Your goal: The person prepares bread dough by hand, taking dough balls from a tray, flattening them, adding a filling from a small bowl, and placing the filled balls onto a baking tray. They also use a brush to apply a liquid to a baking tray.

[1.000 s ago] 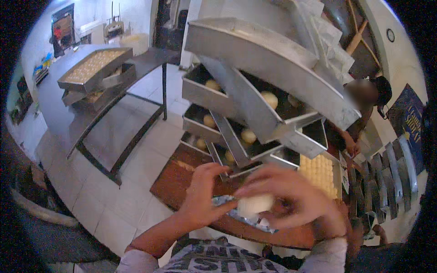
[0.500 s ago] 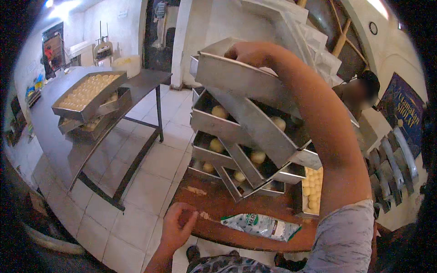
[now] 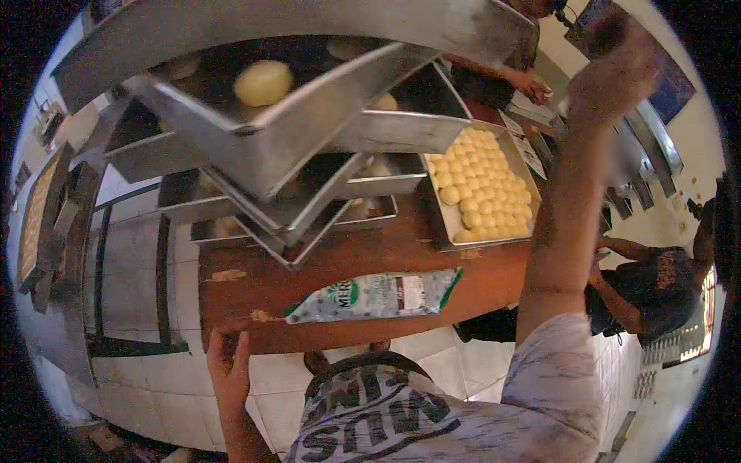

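My left hand (image 3: 229,364) hangs at the front edge of the brown wooden table (image 3: 255,297), its thumb and fingers apart and nothing in them. My right arm is raised across the right side, and my right hand (image 3: 620,73) is up high, its fingers smeared by motion. A tall stack of metal trays (image 3: 309,147) stands crosswise on the table, with pale dough balls (image 3: 263,83) showing in the gaps. To the right of it lies a shallow tray (image 3: 455,247) packed with rows of yellowish dough balls (image 3: 482,181).
A silver-and-green packet (image 3: 378,295) lies near the table's front edge. Another person's hand (image 3: 532,89) is beyond the table, and a person in dark clothes (image 3: 656,282) is at the right. On the left, a dough-filled tray (image 3: 42,224) rests on a metal table.
The view has turned rightward and come closer to the stack. My right hand has left the top tray and swung to the upper right. My left hand stays low by the table edge.
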Demonstrator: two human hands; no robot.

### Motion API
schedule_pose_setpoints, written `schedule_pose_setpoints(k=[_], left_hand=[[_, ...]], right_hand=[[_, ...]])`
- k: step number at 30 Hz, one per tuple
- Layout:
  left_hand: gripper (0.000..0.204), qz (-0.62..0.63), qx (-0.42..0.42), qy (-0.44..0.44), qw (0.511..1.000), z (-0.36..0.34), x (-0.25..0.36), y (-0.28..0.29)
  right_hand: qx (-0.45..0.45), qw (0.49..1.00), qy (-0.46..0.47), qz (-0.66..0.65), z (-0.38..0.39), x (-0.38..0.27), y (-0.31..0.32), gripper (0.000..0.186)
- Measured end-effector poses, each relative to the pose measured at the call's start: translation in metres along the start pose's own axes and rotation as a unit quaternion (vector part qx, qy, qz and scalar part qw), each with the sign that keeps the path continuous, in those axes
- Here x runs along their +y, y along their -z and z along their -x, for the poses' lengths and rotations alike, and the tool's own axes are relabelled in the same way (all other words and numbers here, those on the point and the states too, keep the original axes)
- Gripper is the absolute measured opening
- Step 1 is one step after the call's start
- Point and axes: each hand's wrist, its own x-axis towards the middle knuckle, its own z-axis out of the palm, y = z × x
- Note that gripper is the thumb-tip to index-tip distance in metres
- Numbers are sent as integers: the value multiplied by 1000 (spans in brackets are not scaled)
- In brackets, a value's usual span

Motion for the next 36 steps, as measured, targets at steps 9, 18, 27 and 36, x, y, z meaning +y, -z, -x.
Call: schedule_pose_setpoints(k=[9,18,27,36], left_hand=[[10,-71,-111,-9,991,-13,8,-83],[31,-125,-132,-103,978,-3,-6,-116],[29,64,-62,210,974,19,-43,-89],[25,-58,80,40,994,20,-87,-29]], right_hand=[[-503,849,-148,71,306,128,-20,26],[-490,843,-92,-204,190,-4,45,21],[-626,663,-105,-397,285,-103,4,44],[-766,584,-69,-258,329,-158,-36,62]])
